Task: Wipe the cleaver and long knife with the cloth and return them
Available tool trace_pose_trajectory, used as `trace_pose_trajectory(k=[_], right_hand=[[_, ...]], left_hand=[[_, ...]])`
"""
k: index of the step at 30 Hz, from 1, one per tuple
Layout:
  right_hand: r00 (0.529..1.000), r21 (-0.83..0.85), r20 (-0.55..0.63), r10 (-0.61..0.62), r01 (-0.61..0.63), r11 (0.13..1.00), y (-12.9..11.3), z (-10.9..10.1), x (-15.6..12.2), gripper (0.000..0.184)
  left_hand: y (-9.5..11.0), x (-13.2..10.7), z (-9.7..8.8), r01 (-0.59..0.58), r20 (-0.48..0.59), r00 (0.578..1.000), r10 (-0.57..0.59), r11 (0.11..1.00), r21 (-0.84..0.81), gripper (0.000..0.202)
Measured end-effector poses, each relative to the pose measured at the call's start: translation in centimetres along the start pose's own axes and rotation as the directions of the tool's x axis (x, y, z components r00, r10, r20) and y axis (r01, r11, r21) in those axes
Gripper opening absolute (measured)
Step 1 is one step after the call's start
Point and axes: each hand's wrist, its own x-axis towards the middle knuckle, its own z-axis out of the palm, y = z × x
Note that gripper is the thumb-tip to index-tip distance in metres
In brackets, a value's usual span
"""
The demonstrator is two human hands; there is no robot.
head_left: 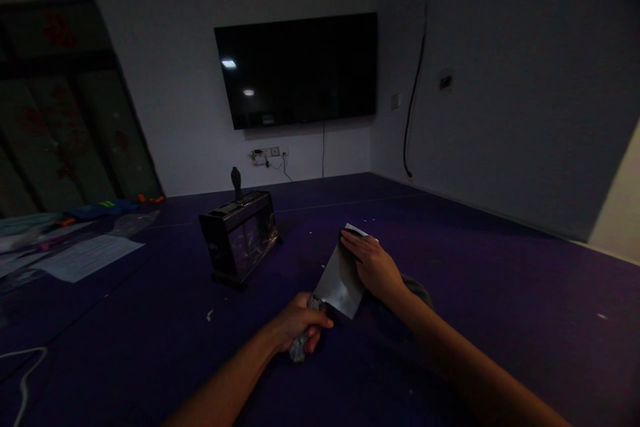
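My left hand (300,328) is closed around the handle of a broad cleaver (339,283), whose grey blade points away from me over the dark purple floor. My right hand (373,265) lies with its fingers stretched flat on the far right part of the blade. A scrap of white paper or cloth (356,230) shows at the blade's far tip, under my fingertips. A grey rounded thing (417,288) lies partly hidden beneath my right wrist.
A dark knife block (240,237) with one handle sticking up stands on the floor to the left. Papers and plastic sheets (85,255) lie at far left, a white cable (25,373) at lower left. A wall-mounted television (300,70) hangs ahead.
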Motion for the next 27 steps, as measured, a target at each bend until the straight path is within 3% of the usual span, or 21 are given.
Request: trace_pose_trajectory(k=[8, 14, 21, 27], right_hand=[[0.987, 0.006, -0.14, 0.073, -0.073, 0.997, 2.0, 0.3, -0.2, 0.064], [0.981, -0.028, -0.168, 0.097, -0.103, 0.994, 2.7, 1.0, -0.5, 0.057], [0.983, -0.063, -0.156, 0.1, -0.11, 0.992, 2.7, 1.6, -0.8, 0.061], [0.997, -0.067, -0.065, 0.049, -0.054, 0.996, 1.8, 1.9, -1.0, 0.062]], left_hand=[[-0.1, 0.2, 0.0, 0.007, -0.006, 1.0, -0.006, 0.999, 0.035, 0.022], [-0.6, 0.2, 0.1, -0.039, -0.088, 0.995, 0.037, 0.999, -0.014, 0.023], [-0.8, 0.2, 0.4, -0.086, -0.188, 0.98, 0.069, 0.993, -0.083, 0.024], [-0.9, 0.4, 0.6, -0.158, -0.284, 0.952, 0.118, 0.98, -0.122, 0.024]])
